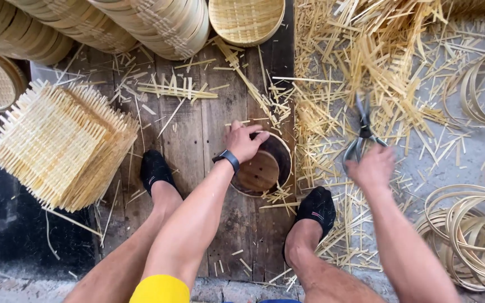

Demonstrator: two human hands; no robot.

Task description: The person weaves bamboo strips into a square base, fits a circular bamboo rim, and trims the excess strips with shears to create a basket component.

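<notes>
My left hand (244, 141), with a dark watch at the wrist, rests on the rim of a round wooden mould (262, 171) that sits on the dark plank floor between my feet. My right hand (373, 167) grips the handles of grey metal shears (363, 132), blades pointing away over a heap of bamboo offcuts (366, 67). The shears look slightly blurred. Both feet wear black socks (154, 170).
A stack of square woven bamboo mats (57, 143) lies at left. Rows of finished round baskets (141, 22) lean at the top, one open basket (246, 19) beside them. Coiled bamboo rings (472, 235) pile at the right. Loose strips litter the planks (197, 129).
</notes>
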